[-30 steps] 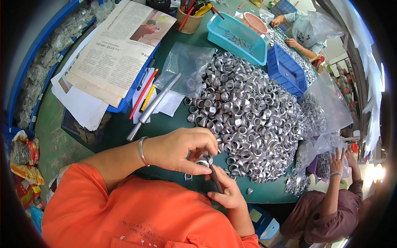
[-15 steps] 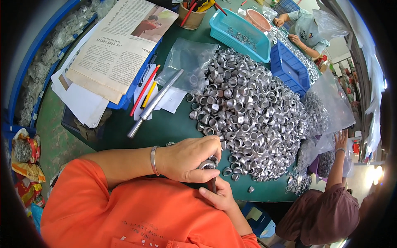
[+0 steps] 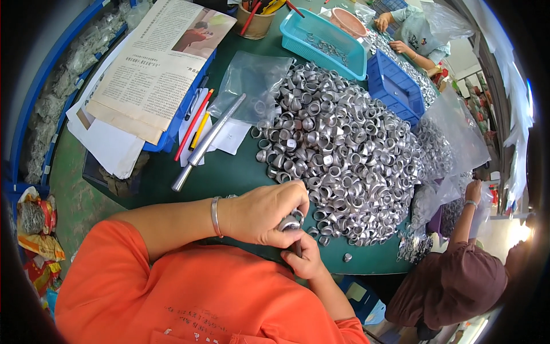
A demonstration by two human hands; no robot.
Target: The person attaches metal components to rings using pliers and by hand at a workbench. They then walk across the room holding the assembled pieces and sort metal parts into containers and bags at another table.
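At the near edge of the green table (image 3: 229,172), my left hand (image 3: 258,215), with a silver bangle on its wrist, is closed around a grey metal ring (image 3: 291,222). Just below and right of it, my right hand (image 3: 308,261) grips a dark, slim rod-like piece (image 3: 297,247), whose upper end meets the ring. The rod's lower part is hidden in my fingers. Beyond both hands spreads a large heap of silver-grey metal rings (image 3: 355,166). One loose ring (image 3: 347,257) lies apart near the table's edge.
A tapered metal ring mandrel (image 3: 209,142) lies left of the heap, beside red and yellow pencils and a clear bag (image 3: 252,86). Newspaper (image 3: 154,69) covers the far left. Behind stand a turquoise basket (image 3: 323,49) and a blue crate (image 3: 395,89). Two people are at the right.
The view has shifted slightly. My right hand has come up closer to my left, covering more of the dark rod. The nearer person at the right has lowered and closed a hand.
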